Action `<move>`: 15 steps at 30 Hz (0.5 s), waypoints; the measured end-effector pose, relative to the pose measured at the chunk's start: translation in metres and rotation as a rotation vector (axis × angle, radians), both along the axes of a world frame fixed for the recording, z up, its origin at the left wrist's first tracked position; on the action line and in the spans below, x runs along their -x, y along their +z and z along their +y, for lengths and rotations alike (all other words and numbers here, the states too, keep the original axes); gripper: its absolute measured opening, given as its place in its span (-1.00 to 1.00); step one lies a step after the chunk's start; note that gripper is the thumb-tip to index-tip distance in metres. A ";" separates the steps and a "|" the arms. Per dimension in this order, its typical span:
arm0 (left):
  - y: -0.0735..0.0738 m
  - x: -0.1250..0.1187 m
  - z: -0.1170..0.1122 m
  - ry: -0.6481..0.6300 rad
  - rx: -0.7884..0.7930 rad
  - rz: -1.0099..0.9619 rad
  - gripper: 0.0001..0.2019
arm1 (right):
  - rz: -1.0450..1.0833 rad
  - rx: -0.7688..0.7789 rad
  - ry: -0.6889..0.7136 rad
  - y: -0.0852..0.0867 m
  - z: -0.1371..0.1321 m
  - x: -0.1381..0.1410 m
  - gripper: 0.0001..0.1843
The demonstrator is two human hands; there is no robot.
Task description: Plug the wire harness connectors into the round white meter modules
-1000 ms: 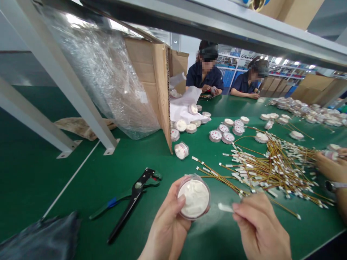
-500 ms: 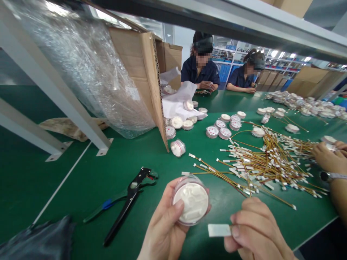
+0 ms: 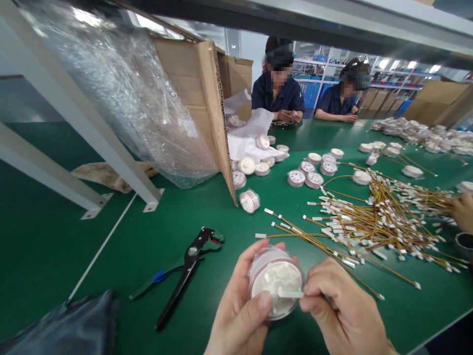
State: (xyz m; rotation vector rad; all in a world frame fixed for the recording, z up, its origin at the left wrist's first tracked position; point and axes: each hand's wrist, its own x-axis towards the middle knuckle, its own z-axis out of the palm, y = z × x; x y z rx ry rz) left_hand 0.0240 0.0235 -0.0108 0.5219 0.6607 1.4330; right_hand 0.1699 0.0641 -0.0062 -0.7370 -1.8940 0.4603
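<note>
My left hand (image 3: 238, 305) is wrapped round a round white disc-shaped part (image 3: 275, 281) with a clear rim, its flat face turned toward me. My right hand (image 3: 345, 310) pinches a small white connector (image 3: 290, 293) and presses it against the disc's face. A wire runs off from the connector under my fingers. Just beyond my hands lies a big heap of yellow-and-red wires with white connectors (image 3: 373, 222) on the green table (image 3: 111, 276).
Black pliers with a blue grip (image 3: 185, 268) lie left of my hands. Several white discs (image 3: 306, 175) sit mid-table by an open cardboard box (image 3: 210, 108) with plastic wrap. Two people sit across; another person's hand (image 3: 463, 212) reaches in at right. A dark bag (image 3: 59, 325) lies near left.
My right hand brought the white connector from beside the disc onto its face. My left hand shifted the disc slightly right and tilted it.
</note>
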 end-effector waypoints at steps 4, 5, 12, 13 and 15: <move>-0.001 0.000 0.000 0.003 -0.023 -0.005 -0.45 | 0.016 0.025 -0.054 0.001 -0.001 0.002 -0.70; -0.002 0.000 0.000 0.005 -0.028 0.003 -0.46 | 0.021 0.030 -0.067 0.002 -0.001 0.003 -0.71; -0.002 -0.003 -0.001 0.049 -0.051 0.077 -0.52 | 0.035 0.064 -0.043 -0.002 -0.003 0.003 -0.72; -0.002 -0.004 -0.001 0.053 -0.052 0.082 -0.52 | 0.023 0.069 -0.022 -0.004 -0.003 0.002 -0.75; -0.004 -0.004 0.000 0.066 -0.050 0.100 -0.52 | -0.010 0.082 0.023 -0.009 -0.003 -0.001 -0.82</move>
